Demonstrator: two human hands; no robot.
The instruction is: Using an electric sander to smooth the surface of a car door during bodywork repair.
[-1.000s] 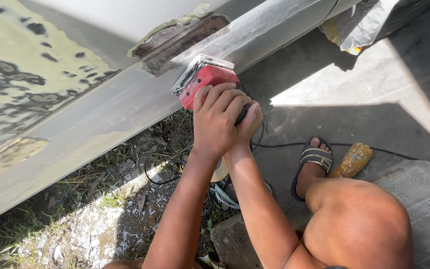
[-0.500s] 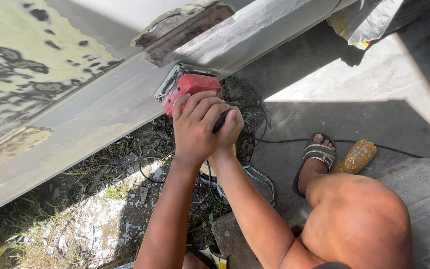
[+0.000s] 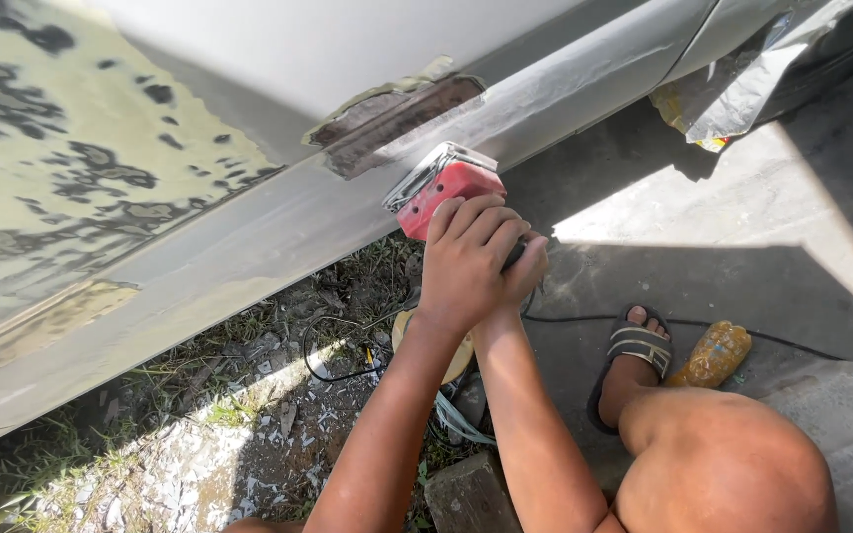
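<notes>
At the bottom right of the frame I am seeing my bent knee (image 3: 733,464) closest to the camera, with my sandalled foot (image 3: 629,360) planted on the concrete beside a yellowish bottle (image 3: 711,355); crouching this low is putting my arms level with the panel's lower edge. Both forearms are rising from the bottom centre toward the middle of the frame. My left hand (image 3: 461,266) is lying on top, fingers curled down and clenched over the back of the red sander (image 3: 443,188). My right hand (image 3: 525,271) is tucked underneath it, mostly hidden, seemingly wrapping the tool's grip, though I cannot tell how tightly. Stacking them appears to be pressing the pad flat. The sander is sitting just above centre, its pad touching the grey sill of the car body (image 3: 249,237), just beside a bare sanded patch (image 3: 397,118). A black cord (image 3: 333,345) is trailing over the grass below.
</notes>
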